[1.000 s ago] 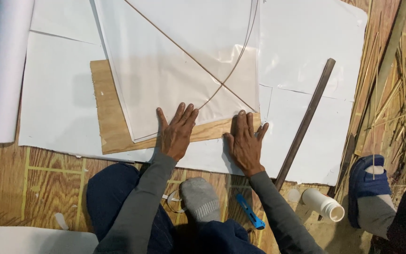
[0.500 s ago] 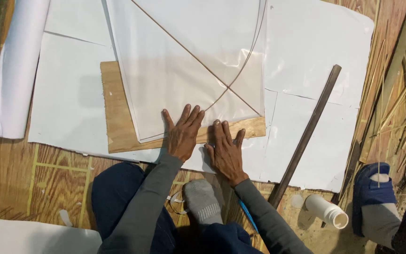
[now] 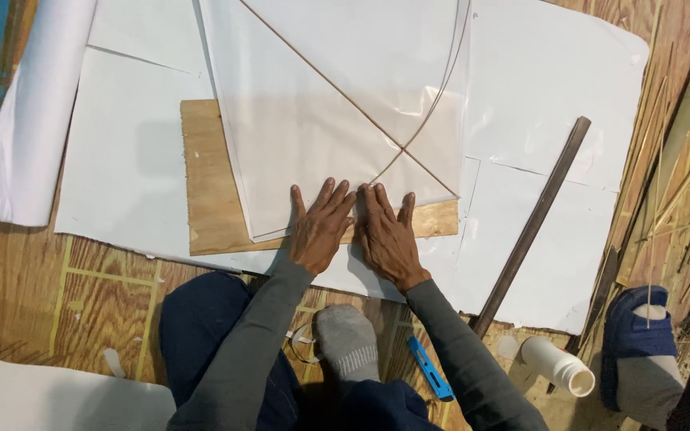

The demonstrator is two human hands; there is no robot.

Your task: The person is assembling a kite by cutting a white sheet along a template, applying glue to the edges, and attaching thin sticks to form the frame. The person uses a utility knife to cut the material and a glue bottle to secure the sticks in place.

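Here both hands, left hand [image 3: 319,227] and right hand [image 3: 387,231], press the translucent sheet [image 3: 321,120] flat.

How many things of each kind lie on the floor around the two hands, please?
Hands pressed flat on the sheet: 2, left hand and right hand
Thin translucent white sheet with crossed thin sticks: 1
Flat brown plywood board: 1
Long dark straight bar: 1
White paper roll: 1
White plastic bottle: 1
Blue cutter knife: 1
Total: 8

1. White translucent sheet [image 3: 321,104] crossed by thin tan sticks [image 3: 337,88].
2. Light brown plywood board [image 3: 209,191].
3. Grey sleeves [image 3: 257,335], grey sock [image 3: 346,339].
4. Blue cutter [image 3: 429,379].
5. Dark brown strip [image 3: 533,223].
6. White tube [image 3: 557,365].
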